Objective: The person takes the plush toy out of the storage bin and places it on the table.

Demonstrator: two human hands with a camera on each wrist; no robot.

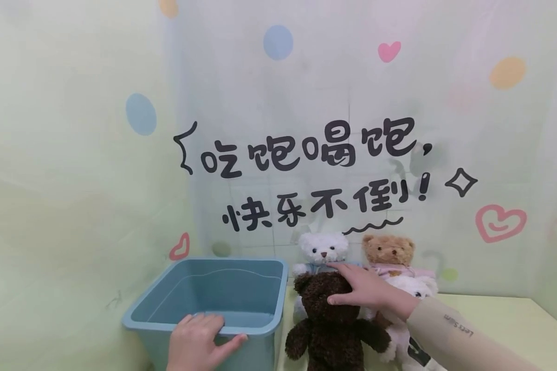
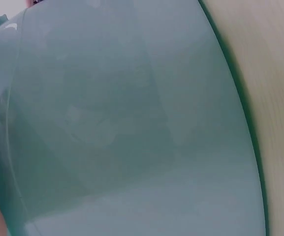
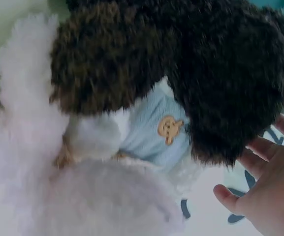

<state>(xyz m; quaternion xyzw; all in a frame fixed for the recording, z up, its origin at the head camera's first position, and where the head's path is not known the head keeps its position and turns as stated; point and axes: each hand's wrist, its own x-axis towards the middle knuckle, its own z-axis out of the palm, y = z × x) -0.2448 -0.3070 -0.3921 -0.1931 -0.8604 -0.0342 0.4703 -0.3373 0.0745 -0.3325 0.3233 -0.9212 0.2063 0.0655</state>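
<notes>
A blue-green plastic bin [image 1: 255, 334] stands at left in the head view. My left hand [image 1: 199, 340] grips its front rim, fingers hooked over into the bin and thumb along the outside. The bin's wall [image 2: 112, 113] fills most of the left wrist view. To the right of the bin, a dark brown teddy bear [image 1: 329, 345] sits upright, facing away from the wall. My right hand [image 1: 369, 288] is at its head, fingers extended and thumb spread apart. In the right wrist view, the fingertips are right at the dark fur, and the thumb stands clear of it.
Behind the brown bear sit a white teddy bear [image 1: 324, 248] in a light blue top and a tan teddy bear [image 1: 390, 251] in pink. Another white bear [image 1: 401, 337] is partly hidden by my right forearm. The pale table [image 1: 496, 319] extends right, before a printed curtain [image 1: 325, 82].
</notes>
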